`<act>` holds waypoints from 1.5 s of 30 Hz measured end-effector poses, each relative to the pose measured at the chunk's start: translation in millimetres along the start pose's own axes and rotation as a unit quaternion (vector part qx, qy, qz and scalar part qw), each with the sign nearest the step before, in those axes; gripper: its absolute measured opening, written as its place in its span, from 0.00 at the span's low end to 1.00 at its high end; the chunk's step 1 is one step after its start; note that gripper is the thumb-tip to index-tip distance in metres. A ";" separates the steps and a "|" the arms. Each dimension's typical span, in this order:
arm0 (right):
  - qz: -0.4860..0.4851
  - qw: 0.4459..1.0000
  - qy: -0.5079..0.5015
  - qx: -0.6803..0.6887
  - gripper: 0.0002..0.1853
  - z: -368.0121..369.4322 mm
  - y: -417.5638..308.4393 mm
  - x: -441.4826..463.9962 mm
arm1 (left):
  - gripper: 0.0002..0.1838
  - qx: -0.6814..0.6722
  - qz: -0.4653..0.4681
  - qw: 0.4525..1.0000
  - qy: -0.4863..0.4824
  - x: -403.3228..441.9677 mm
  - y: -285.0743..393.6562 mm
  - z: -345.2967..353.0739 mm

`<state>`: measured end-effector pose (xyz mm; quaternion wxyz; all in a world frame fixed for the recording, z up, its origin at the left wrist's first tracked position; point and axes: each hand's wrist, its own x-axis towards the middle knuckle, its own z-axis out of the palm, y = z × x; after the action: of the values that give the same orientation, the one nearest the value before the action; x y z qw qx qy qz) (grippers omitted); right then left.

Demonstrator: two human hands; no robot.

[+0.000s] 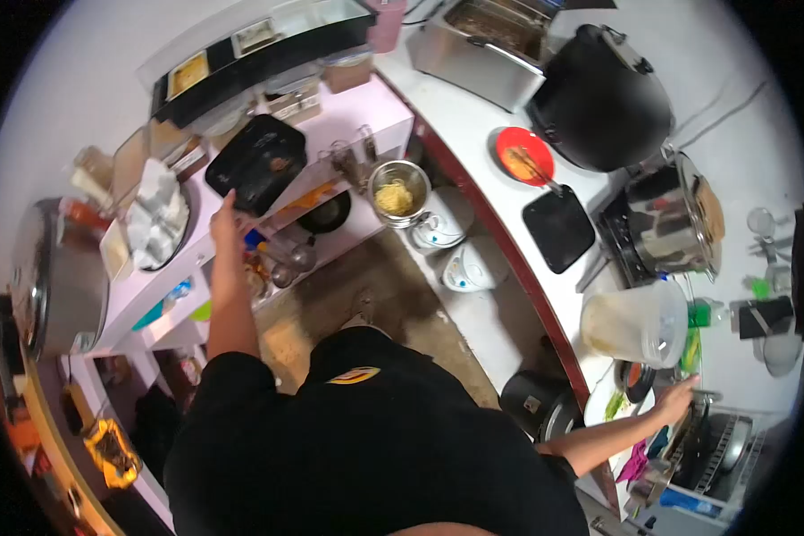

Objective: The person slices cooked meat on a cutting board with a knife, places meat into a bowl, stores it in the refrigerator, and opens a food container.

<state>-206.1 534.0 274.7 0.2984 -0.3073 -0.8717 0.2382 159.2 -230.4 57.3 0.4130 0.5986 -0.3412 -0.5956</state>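
My left hand (pixel 224 220) is closed on the near edge of a black rectangular tray (pixel 246 179), held tilted over the pink counter at left with a small brown scrap inside. Far to the right, my right hand (pixel 676 402) reaches beside a metal tap (pixel 707 396) by the sink area. Its fingers look bent, but what they grip is too small to make out. Close to that hand are a white plate (pixel 598 409) with green scraps and a small dark bowl (pixel 636 382) with red contents.
A metal bowl of noodles (pixel 395 197) stands at the pink counter's end. Along the white counter are a red bowl (pixel 524 156), a black square board (pixel 558 229), a steel pot (pixel 665 219), a large black pot (pixel 603 98) and a clear plastic tub (pixel 634 323). A black bin (pixel 534 402) stands below.
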 end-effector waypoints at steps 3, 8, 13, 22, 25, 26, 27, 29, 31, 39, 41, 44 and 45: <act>-0.262 0.934 0.129 0.206 0.19 -18.7 -99.1 -122.6 | 0.20 -0.054 -0.069 0.990 -0.113 26.7 -11.3 -8.8; -0.543 0.794 -0.254 0.105 0.14 178.2 -253.0 -241.4 | 0.17 -0.157 -0.079 0.969 -0.172 -27.0 -10.2 -28.1; -0.494 0.782 -0.298 -0.238 0.15 290.1 -280.8 -253.8 | 0.28 -0.161 0.014 0.958 -0.237 -146.5 65.6 -28.4; -0.422 0.854 -0.296 -0.074 0.18 224.6 -280.1 -223.5 | 0.13 -0.132 -0.027 0.863 -0.486 -159.6 99.6 138.7; -0.426 0.870 -0.244 0.042 0.17 181.7 -273.6 -209.1 | 0.15 -0.091 -0.028 0.830 -0.550 -158.0 70.8 208.6; -0.439 0.868 -0.221 0.073 0.17 169.9 -269.4 -204.1 | 0.15 -0.093 -0.023 0.825 -0.558 -166.2 65.4 227.4; -0.453 0.863 -0.198 0.104 0.17 152.6 -269.4 -204.3 | 0.14 -0.094 -0.018 0.820 -0.564 -172.9 60.2 244.1; -0.510 0.837 -0.194 0.035 0.14 122.6 -273.6 -221.4 | 0.14 -0.078 -0.031 0.809 -0.581 -176.8 51.0 272.2; -0.517 0.824 -0.229 -0.037 0.14 119.8 -282.9 -249.1 | 0.15 -0.076 -0.021 0.796 -0.601 -181.5 42.4 292.7; -0.514 0.823 -0.240 -0.012 0.10 205.8 -294.5 -280.8 | 0.16 -0.080 -0.018 0.770 -0.632 -193.6 33.8 331.2; -0.503 0.832 -0.236 -0.001 0.10 211.1 -295.0 -278.2 | 0.16 -0.100 -0.018 0.771 -0.629 -188.2 26.6 342.1; -0.456 0.863 -0.217 0.032 0.08 212.2 -291.1 -266.5 | 0.17 -0.124 -0.004 0.775 -0.619 -189.0 25.5 349.8; -0.450 0.870 -0.199 0.038 0.08 209.3 -287.8 -261.9 | 0.18 -0.128 0.011 0.780 -0.613 -189.5 25.3 350.5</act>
<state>-293.1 107.1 200.8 0.2043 0.1836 -0.9469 0.1669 -198.3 -101.4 179.6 0.1960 0.0448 -0.4496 -0.8703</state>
